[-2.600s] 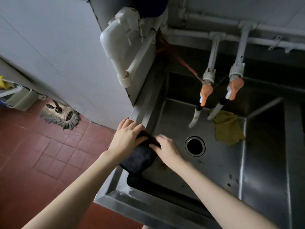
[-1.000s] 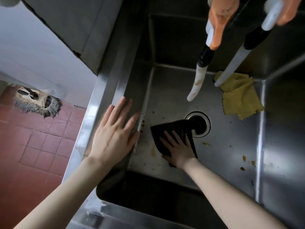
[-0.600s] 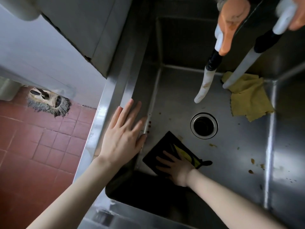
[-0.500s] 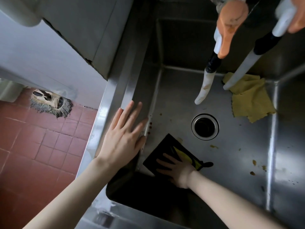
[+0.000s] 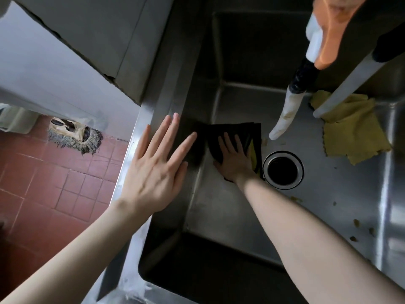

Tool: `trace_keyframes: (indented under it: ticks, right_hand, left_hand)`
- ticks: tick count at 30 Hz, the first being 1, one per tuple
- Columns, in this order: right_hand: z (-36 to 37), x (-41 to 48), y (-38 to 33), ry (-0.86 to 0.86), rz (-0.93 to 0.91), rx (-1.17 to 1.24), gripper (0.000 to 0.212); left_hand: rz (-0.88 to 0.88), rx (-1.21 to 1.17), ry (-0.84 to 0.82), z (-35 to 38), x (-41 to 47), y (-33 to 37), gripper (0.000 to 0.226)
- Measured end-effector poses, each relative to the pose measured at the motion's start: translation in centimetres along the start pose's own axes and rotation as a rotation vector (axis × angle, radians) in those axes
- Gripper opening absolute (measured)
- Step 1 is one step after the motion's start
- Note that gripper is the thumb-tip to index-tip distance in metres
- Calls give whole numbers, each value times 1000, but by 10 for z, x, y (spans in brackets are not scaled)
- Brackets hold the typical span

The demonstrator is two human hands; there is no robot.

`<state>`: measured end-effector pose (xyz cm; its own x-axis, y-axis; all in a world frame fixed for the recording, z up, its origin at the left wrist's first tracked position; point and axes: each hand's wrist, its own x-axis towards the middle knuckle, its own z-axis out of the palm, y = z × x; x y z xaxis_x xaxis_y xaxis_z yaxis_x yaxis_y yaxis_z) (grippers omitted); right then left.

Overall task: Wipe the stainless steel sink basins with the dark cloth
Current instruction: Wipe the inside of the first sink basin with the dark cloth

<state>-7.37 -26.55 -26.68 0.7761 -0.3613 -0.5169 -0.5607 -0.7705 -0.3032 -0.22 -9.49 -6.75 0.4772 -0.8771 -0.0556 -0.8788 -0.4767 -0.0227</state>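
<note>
The dark cloth point(image 5: 237, 131) lies flat on the bottom of the sink basin point(image 5: 219, 216), just left of the drain point(image 5: 283, 170). The right hand point(image 5: 235, 160) presses down on it with straight, spread fingers point(image 5: 228, 142). The cloth sits under them and sticks out past their tips. Farther left of the drain, the left hand point(image 5: 155, 170) rests flat on the sink rim point(image 5: 162, 95), fingers straight, holding nothing. A yellow cloth point(image 5: 352, 130) lies right of the drain.

Red-brown tiles with dark grout cover the floor point(image 5: 54, 189) at the left. A pale grey wall point(image 5: 43, 69) meets it, and a shaggy grey mop head point(image 5: 74, 134) lies at its foot. A grey panel point(image 5: 105, 29) juts out above, its lower edge chipped. The light is dim.
</note>
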Motion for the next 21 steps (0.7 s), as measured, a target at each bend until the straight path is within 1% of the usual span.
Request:
trace_keyframes:
  ticks: [2, 5, 8, 10, 12, 14, 16, 18, 20, 21]
  right_hand:
    - [4, 1, -11, 32, -9, -25, 70]
    - [20, -13, -25, 41, -107, -31, 64]
    - [39, -37, -33, -8, -200, -21, 63]
    - [47, -53, -32, -69, -274, -56, 61]
    - [55, -72, -28, -142, -401, -131, 59]
    - [68, -96, -23, -230, -582, -271, 58]
    - [84, -111, -17, -328, -713, -391, 58]
    - [95, -109, -11, -316, -769, -390, 57]
    - [97, -97, -4, -206, -792, -252, 53]
    - [89, -90, -2, -134, -736, -200, 49]
  left_hand:
    - [-16, -4, 3, -1, -1, 1, 56]
    - [-12, -1, 3, -1, 0, 1, 55]
    - [-15, 1, -7, -1, 0, 2, 54]
    - [-12, -7, -10, -2, 0, 2, 53]
    - [-8, -12, -11, -3, 0, 2, 52]
    - [-9, -19, -7, -4, -1, 2, 51]
    - [-9, -27, -6, -4, -1, 2, 51]
    - [-2, -28, -4, -4, -1, 3, 51]
    - [-2, -26, -5, -3, -1, 2, 50]
    - [-5, -26, -8, -3, -1, 2, 50]
